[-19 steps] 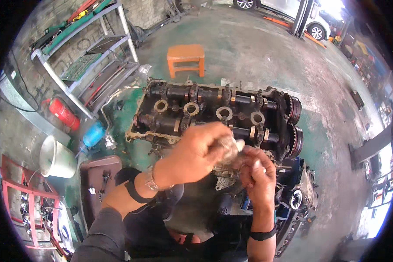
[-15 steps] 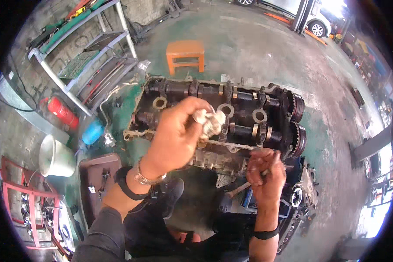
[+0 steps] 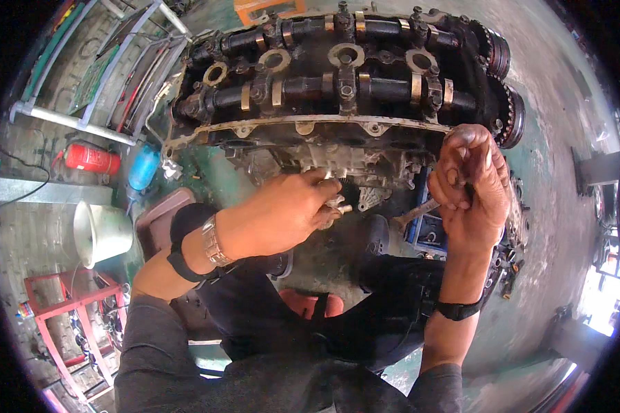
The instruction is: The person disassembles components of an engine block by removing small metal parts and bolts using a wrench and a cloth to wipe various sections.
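My left hand (image 3: pixel 293 212) is closed in front of the engine's near side, with fingers wrapped round a crumpled whitish rag (image 3: pixel 337 205); most of the rag is hidden in the grip. Blackened with grease, my right hand (image 3: pixel 474 180) is raised by the engine's right front corner. Its fingers are curled in with the tips together, and I cannot make out what, if anything, they hold. Beyond both hands lies the engine's cylinder head (image 3: pixel 317 93), uncovered and oily, with two camshafts lying across it. Toothed cam sprockets (image 3: pixel 508 113) sit at its right end.
On the left are a metal rack (image 3: pixel 69 117), a red fire extinguisher (image 3: pixel 91 158), a blue bottle (image 3: pixel 143 167), a white bucket (image 3: pixel 103 234) and a red frame (image 3: pixel 72 303). A brown tray (image 3: pixel 160 210) lies near my left arm. A hammer (image 3: pixel 415 215) shows below the engine.
The view has tilted down, so the engine sits higher in it. My left hand has drawn back from above the cylinder head toward me with the rag. My right hand has moved rightward.
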